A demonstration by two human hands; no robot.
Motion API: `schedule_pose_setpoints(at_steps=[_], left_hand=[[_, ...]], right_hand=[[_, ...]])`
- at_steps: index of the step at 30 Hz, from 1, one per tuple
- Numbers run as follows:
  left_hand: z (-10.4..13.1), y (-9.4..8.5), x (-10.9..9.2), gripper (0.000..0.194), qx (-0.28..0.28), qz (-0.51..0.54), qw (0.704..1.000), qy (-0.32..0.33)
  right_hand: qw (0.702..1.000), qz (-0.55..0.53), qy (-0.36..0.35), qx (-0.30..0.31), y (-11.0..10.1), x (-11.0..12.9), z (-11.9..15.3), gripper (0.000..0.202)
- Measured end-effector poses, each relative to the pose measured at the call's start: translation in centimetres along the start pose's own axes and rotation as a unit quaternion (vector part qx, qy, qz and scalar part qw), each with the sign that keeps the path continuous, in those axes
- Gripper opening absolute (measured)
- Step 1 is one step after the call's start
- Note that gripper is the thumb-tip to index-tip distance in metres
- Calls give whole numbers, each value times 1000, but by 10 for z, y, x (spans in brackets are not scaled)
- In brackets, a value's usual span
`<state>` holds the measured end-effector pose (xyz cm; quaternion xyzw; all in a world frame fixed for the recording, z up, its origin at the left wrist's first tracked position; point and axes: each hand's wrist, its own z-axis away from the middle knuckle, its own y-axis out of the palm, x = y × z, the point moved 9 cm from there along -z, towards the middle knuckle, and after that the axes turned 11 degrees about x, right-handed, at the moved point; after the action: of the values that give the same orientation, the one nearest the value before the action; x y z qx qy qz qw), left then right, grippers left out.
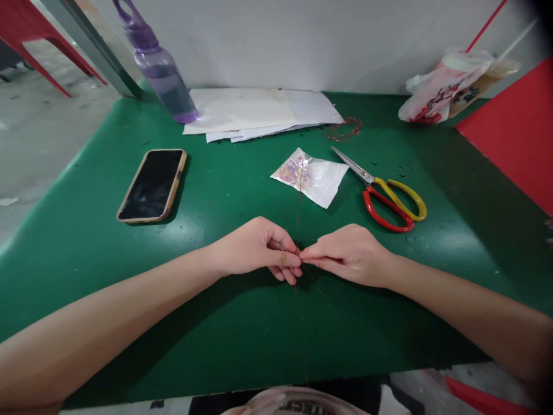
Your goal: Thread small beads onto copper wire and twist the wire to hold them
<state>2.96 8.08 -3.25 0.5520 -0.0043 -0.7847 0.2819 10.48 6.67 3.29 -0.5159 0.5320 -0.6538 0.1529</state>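
Observation:
Over the middle of the green table, my left hand (270,251) pinches a thin reddish-brown cord (299,213) between thumb and fingers. The tips of my right hand (349,253) meet the left fingertips, pinched on the same cord. One length rises from the pinch across a small clear-and-white packet (322,178) with colourful bits inside. Thin ends also trail below the hands toward the table's front edge. Whether there is a knot between the fingertips is hidden. Scissors (380,196) with one red and one yellow handle lie partly open beyond my right hand.
A phone (152,185) lies at the left, with a purple water bottle (166,80) behind it. White papers (254,109) and a loose coil of cord (345,129) are at the back. Bagged drink cups (449,86) with straws stand back right, near a red panel (518,138).

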Motion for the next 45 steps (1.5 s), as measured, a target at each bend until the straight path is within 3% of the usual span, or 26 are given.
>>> schedule_pose_setpoints(at_steps=[12,20,26,30,35,45], left_hand=[[0,1,0,11,2,-3,1000,1],[0,0,-1,11,-4,-5,1000,4],[0,5,1,10,26,-22,999,-8],[0,4,1,10,24,-25,999,-4],[0,5,1,11,26,-34,999,0],[0,3,1,12,18,-32,999,-18]], right_hand=[[1000,2,-13,-23,-3,1,1,18],[1000,5,8,-9,0,-1,0,17],[999,-35,21,27,1,-7,-2,13],[996,-60,63,0,-3,-17,0,18],[993,-100,67,-16,-1,-20,-1,19],[991,-81,10,-108,-10,-8,2,11]])
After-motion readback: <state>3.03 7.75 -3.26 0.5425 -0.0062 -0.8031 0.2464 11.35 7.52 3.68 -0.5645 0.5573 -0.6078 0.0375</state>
